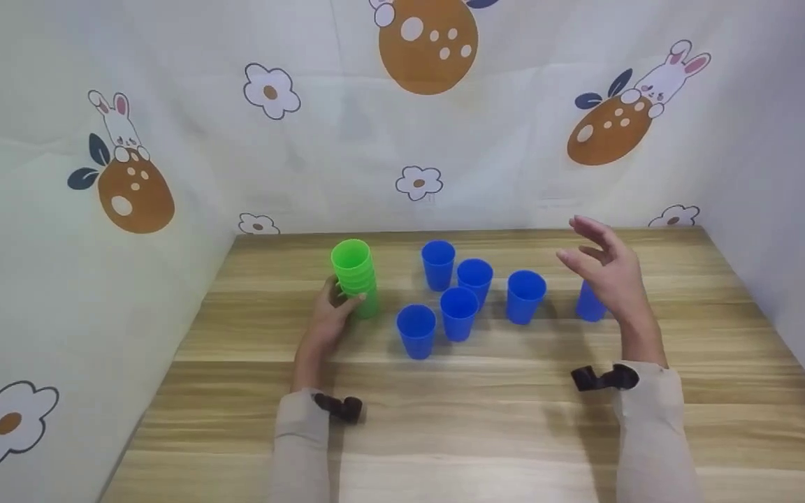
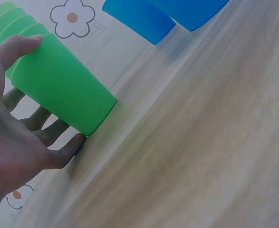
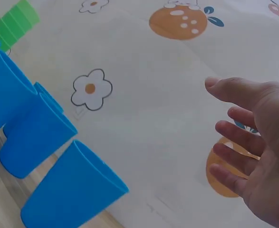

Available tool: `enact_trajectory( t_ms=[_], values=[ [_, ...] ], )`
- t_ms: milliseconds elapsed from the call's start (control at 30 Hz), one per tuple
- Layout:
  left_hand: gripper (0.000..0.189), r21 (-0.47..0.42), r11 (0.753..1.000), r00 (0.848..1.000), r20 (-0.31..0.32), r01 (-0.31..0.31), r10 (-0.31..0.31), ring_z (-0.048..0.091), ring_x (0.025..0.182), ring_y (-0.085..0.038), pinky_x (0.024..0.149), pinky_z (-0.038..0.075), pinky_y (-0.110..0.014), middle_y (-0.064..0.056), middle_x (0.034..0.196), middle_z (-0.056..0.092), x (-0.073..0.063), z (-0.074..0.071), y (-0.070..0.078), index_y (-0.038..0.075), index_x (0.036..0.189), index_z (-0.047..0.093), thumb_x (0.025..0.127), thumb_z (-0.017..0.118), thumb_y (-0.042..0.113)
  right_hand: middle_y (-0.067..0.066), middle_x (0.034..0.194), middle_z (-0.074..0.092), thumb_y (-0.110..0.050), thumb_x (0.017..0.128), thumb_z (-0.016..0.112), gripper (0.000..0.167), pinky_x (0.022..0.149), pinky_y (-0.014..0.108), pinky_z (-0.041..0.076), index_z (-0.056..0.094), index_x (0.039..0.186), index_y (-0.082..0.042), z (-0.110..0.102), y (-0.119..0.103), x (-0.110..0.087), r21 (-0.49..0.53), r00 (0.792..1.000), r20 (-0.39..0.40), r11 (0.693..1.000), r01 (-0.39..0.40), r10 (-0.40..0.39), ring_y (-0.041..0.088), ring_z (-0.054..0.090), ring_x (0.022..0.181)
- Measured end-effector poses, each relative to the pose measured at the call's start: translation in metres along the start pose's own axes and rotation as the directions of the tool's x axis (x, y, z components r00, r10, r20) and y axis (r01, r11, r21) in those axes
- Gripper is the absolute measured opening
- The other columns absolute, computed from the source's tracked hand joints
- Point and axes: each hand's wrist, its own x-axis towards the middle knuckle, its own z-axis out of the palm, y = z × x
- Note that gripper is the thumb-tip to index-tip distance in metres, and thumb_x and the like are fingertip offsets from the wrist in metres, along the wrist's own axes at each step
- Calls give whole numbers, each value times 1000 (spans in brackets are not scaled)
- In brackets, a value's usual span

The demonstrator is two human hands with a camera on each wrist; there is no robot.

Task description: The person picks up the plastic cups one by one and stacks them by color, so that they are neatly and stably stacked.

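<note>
A stack of several green cups [image 1: 352,257] stands upright at the left of the table. My left hand [image 1: 329,318] holds it from the side, thumb near the lowest cup's rim and fingers round the back, as the left wrist view shows on the green stack [image 2: 61,80]. On the right, my right hand [image 1: 612,272] is raised with fingers spread and nothing in it. A blue cup [image 1: 590,304] is partly hidden behind that hand. In the right wrist view the palm of my right hand [image 3: 263,142] faces the cups, apart from the nearest blue cup [image 3: 72,190].
Several more blue cups stand mouth up mid-table, among them a front one [image 1: 416,335], a back one [image 1: 438,267] and one farther right [image 1: 525,299]. The wooden table [image 1: 458,433] meets a printed cloth wall [image 1: 346,154] at the back and sides.
</note>
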Motion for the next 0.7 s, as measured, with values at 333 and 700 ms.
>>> enact_trajectory(
  t_ms=[333, 700],
  values=[
    [77, 21, 1000, 1000, 15, 4, -4, 35, 147, -43, 124, 28, -52, -27, 157, 35, 1, -2, 0, 0, 155, 25, 94, 68, 16, 11, 163, 33, -31, 91, 74, 74, 121, 56, 30, 38, 155, -18, -42, 27, -7, -184, 983, -32, 966, -184, 181, 34, 30, 151],
    [77, 8, 1000, 999, 21, 24, -25, 39, 145, -42, 123, 31, -52, -27, 155, 39, 1, -2, 1, 1, 155, 26, 92, 68, 16, 19, 167, 19, -37, 91, 73, 90, 118, 68, 26, 21, 160, -12, -70, 64, -15, -226, 924, 161, 924, -308, 347, 44, 17, 153]
  ],
)
